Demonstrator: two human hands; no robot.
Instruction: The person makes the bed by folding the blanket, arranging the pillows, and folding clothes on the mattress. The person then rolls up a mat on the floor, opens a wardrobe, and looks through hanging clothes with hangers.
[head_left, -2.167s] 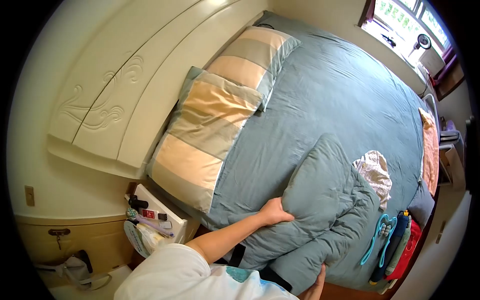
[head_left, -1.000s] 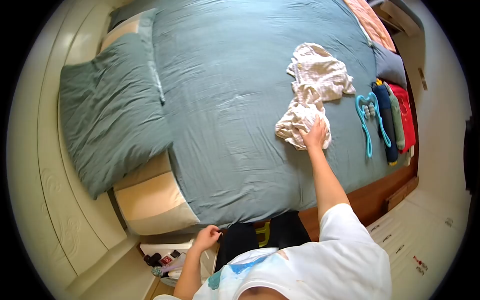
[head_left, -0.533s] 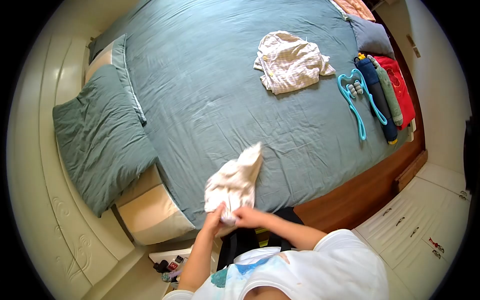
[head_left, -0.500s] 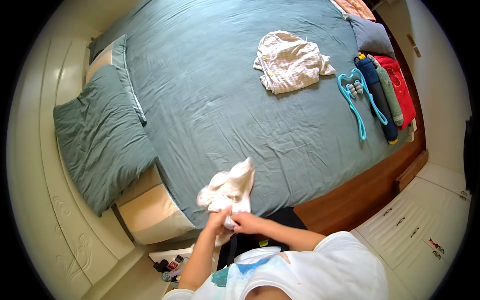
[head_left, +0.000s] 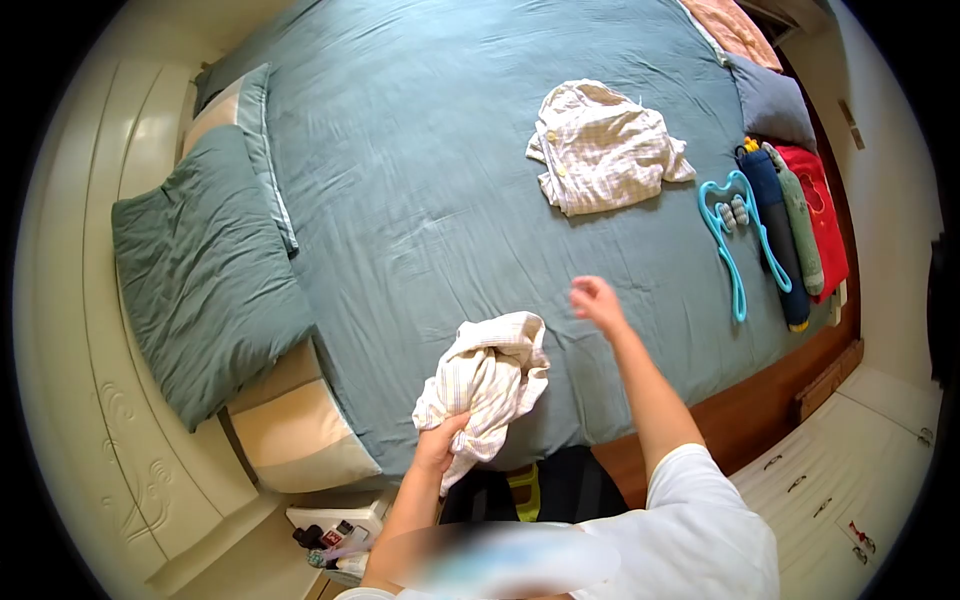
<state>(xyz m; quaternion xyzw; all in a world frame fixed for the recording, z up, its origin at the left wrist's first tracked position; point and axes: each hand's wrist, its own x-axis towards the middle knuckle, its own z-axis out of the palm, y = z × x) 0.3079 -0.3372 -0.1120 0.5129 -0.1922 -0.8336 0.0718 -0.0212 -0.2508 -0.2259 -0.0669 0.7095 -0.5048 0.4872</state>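
Observation:
A crumpled white, thin-striped cloth point(head_left: 490, 375) hangs at the near edge of the bed, gripped at its lower left by my left hand point(head_left: 440, 443). My right hand point(head_left: 596, 303) is apart from it, over the bed sheet to its upper right, with fingers curled and slightly blurred; nothing shows in them. A second pale checked garment with buttons point(head_left: 608, 150) lies bunched on the blue-green sheet point(head_left: 400, 200), beyond my right hand.
A folded green quilt point(head_left: 210, 280) covers part of the striped pillows point(head_left: 300, 425) at left. A light-blue roller massager point(head_left: 735, 235), a dark-blue roll point(head_left: 772, 230), a green roll point(head_left: 798, 220) and red cloth point(head_left: 818, 210) lie at right. A nightstand point(head_left: 370, 512) stands below.
The quilt was moved onto the pillows. One pale cloth was picked up from beside the other and brought near me. My right hand has let go of it and moved up and right.

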